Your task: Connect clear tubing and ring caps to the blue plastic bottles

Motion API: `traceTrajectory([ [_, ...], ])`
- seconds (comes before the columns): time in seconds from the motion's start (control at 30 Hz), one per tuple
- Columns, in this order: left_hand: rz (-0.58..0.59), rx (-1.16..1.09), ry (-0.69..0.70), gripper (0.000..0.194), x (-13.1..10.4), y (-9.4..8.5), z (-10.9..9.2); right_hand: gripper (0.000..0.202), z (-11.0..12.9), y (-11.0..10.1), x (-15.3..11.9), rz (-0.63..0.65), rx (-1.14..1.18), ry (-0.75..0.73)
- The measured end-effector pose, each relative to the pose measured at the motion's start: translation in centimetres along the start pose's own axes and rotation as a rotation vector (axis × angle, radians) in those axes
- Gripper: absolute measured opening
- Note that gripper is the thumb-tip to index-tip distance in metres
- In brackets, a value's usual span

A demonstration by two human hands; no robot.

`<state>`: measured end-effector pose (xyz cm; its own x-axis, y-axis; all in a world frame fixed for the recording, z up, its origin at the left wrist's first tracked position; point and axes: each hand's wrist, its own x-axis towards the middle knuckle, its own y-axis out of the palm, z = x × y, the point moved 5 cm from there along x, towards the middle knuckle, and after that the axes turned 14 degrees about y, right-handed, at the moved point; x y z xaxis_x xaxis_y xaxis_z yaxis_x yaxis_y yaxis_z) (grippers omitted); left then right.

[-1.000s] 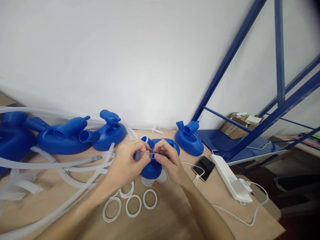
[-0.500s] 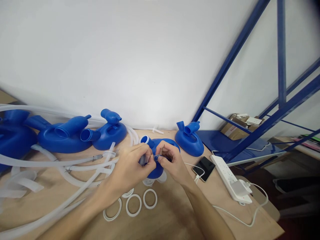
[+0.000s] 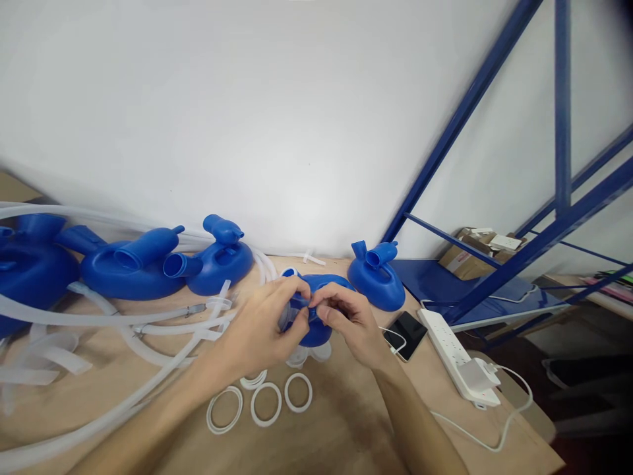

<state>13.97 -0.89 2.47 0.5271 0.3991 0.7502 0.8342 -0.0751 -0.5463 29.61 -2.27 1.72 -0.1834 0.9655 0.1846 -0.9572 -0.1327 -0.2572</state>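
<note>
My left hand (image 3: pixel 270 323) is closed, thumb and fingers pinching a translucent plastic piece (image 3: pixel 285 319) mostly covered by the palm. Fingertip to fingertip with it, my right hand (image 3: pixel 350 323) is pinched over a small part too hidden to name. Both are held above a blue plastic bottle (image 3: pixel 316 338) lying on the table, whose white-rimmed mouth (image 3: pixel 289 272) shows behind my left hand. Round clear plastic discs (image 3: pixel 320 351) lie just in front of that bottle. Closer to me are several white rings (image 3: pixel 266 404).
More blue bottles with spouts (image 3: pixel 222 267) stand along the wall, one bottle (image 3: pixel 378 280) at right. Clear hoses (image 3: pixel 168 369) with metal clamps spread over the left side. A phone (image 3: pixel 405 335), a white power strip (image 3: pixel 452 353) and a blue metal rack (image 3: pixel 465 125) are at right.
My fingertips have shifted slightly upward and come closer together; the right hand's fingers have straightened somewhat. The translucent piece stays in my left hand. The view has tilted a little.
</note>
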Motion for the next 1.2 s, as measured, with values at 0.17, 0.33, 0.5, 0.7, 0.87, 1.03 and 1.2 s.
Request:
traceTrajectory([
  [0.17, 0.17, -0.211, -0.14, 0.028, 0.0, -0.7, 0.8, 0.023, 0.3, -3.1, 0.3, -0.157, -0.202, 0.004],
  [0.33, 0.43, 0.016, -0.152, 0.053, -1.3, 1.0, 2.2, 0.034, -2.0, -10.9, 1.3, -0.513, -0.419, 0.113],
  [0.5, 1.009, 0.176, -0.153, 0.048, -5.9, 7.4, 4.0, 0.037, -6.6, -17.6, 2.0, -0.598, -0.728, 0.373],
  [0.7, 1.056, 0.253, -0.051, 0.05, -7.5, 12.3, 5.2, 0.035, -11.6, -20.3, 2.7, -0.505, -0.743, 0.567],
  [0.87, 1.026, 0.263, 0.01, 0.038, -7.2, 12.4, 5.6, 0.039, -14.3, -19.4, 3.6, -0.359, -0.618, 0.588],
  [1.03, 1.023, 0.194, 0.016, 0.065, -6.9, 11.1, 6.5, 0.062, -15.8, -17.5, 3.8, -0.194, -0.527, 0.581],
  [1.2, 1.045, 0.179, -0.05, 0.054, -6.1, 9.7, 7.3, 0.056, -15.9, -17.0, 4.4, -0.135, -0.606, 0.544],
])
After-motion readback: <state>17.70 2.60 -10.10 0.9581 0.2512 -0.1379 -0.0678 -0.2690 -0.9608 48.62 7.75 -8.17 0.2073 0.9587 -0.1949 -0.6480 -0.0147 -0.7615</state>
